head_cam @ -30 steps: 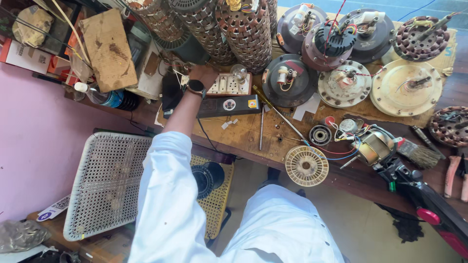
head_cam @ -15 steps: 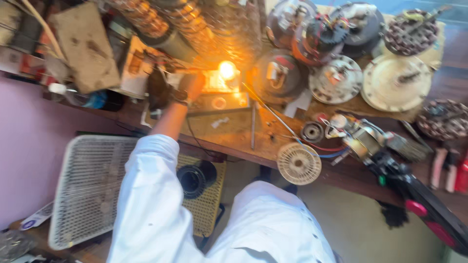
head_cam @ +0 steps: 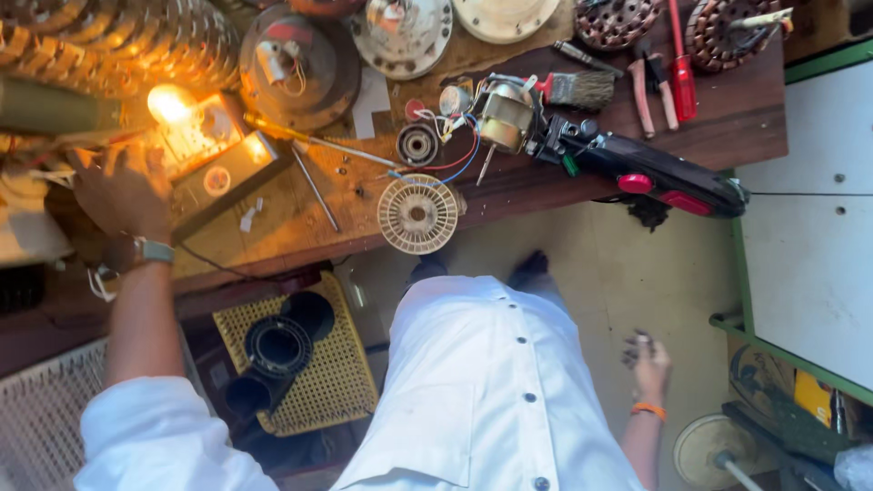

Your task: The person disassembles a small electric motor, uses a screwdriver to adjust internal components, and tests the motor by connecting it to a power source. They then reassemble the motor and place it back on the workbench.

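Left hand (head_cam: 118, 195) spread open on counter (head_cam: 300, 214) beside lit bulb (head_cam: 170, 103); right hand (head_cam: 647, 364) hanging empty, grip loosely open.

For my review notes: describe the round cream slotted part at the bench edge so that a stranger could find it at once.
Start at the wooden workbench and follow its near edge to the middle. There the cream fan wheel lies flat, partly overhanging the edge, below the small dark bearing ring. Its ring of fine radial slots and pale plastic set it apart from the metal parts around it.

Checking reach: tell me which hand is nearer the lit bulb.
Left. The left hand is up at the bench just below the lit bulb; the right hand hangs low by the person's side, far off.
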